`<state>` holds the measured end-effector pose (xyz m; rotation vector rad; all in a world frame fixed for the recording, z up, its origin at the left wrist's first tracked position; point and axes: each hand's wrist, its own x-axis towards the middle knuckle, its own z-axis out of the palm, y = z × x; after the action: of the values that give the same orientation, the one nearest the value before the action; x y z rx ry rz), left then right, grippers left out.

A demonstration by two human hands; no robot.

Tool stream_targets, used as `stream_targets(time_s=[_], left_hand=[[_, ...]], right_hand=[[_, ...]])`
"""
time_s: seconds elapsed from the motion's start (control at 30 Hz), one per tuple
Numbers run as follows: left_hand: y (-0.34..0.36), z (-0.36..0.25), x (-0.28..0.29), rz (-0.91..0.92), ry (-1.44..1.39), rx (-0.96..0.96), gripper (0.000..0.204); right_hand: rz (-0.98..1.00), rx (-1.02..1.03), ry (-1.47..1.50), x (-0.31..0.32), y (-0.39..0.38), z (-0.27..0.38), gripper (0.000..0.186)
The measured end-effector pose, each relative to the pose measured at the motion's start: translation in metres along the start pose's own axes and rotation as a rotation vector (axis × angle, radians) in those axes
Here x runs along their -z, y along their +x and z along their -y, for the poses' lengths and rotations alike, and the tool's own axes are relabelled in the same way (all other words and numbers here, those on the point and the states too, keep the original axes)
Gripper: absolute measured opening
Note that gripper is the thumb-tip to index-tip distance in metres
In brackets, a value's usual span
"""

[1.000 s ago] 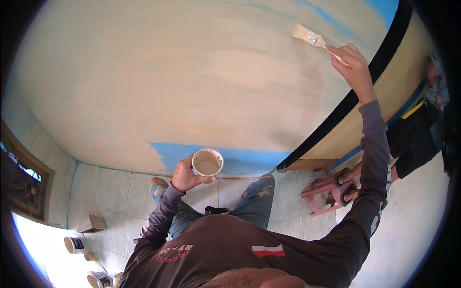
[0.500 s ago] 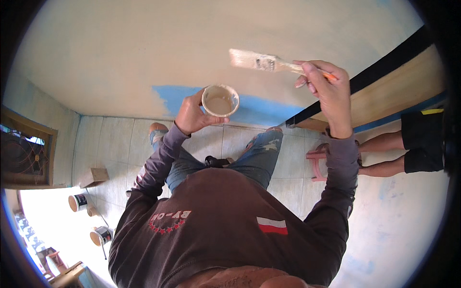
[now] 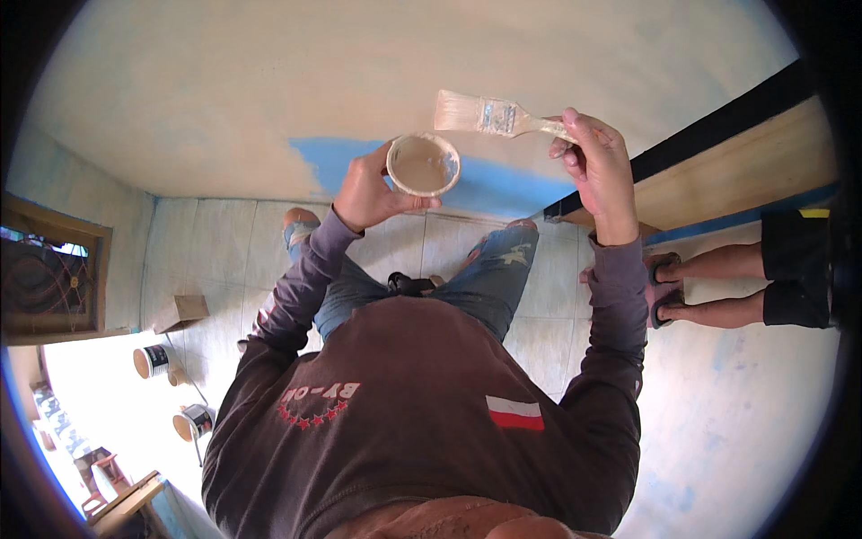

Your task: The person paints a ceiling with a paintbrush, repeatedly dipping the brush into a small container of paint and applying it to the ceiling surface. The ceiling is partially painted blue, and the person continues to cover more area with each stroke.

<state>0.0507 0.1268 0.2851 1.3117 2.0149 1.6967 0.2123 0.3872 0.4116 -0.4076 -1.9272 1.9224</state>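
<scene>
My left hand (image 3: 366,190) is wrapped round a small round tub (image 3: 418,191) with beige paint inside and smeared on its rim. In my right hand (image 3: 600,171) the handle of a flat paintbrush (image 3: 496,117) is pinched; its bristles are coated in beige paint and point left, just above and right of the tub. Brush and tub appear apart. Beyond both hands stands the wall (image 3: 269,81), mostly beige, with a bright blue patch (image 3: 512,184) low down behind the tub.
A black-edged wooden panel (image 3: 736,148) slants along the right. Another person's legs (image 3: 718,265) stand below it on a reddish stool (image 3: 663,296). At left are a wooden block (image 3: 181,312), paint buckets (image 3: 151,361) and a wood-framed window (image 3: 54,278). Pale tiles (image 3: 215,238) cover the floor.
The tub in my left hand has risen slightly and shifted right. My right hand has moved a little left, bringing the brush closer to the tub with its flat face turned into view.
</scene>
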Motion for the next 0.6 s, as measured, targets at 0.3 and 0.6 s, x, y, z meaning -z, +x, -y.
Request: stream_targets(time_s=[0.3, 0.6], left_hand=[[-0.001, 0.009, -0.003, 0.011, 0.072, -0.047, 0.09], [-0.003, 0.017, -0.007, 0.068, 0.101, -0.057, 0.094]], right_hand=[[0.119, 0.108, -0.408, -0.023, -0.002, 0.009, 0.028], [0.211, 0.257, -0.644, -0.078, 0.018, -0.031, 0.032]])
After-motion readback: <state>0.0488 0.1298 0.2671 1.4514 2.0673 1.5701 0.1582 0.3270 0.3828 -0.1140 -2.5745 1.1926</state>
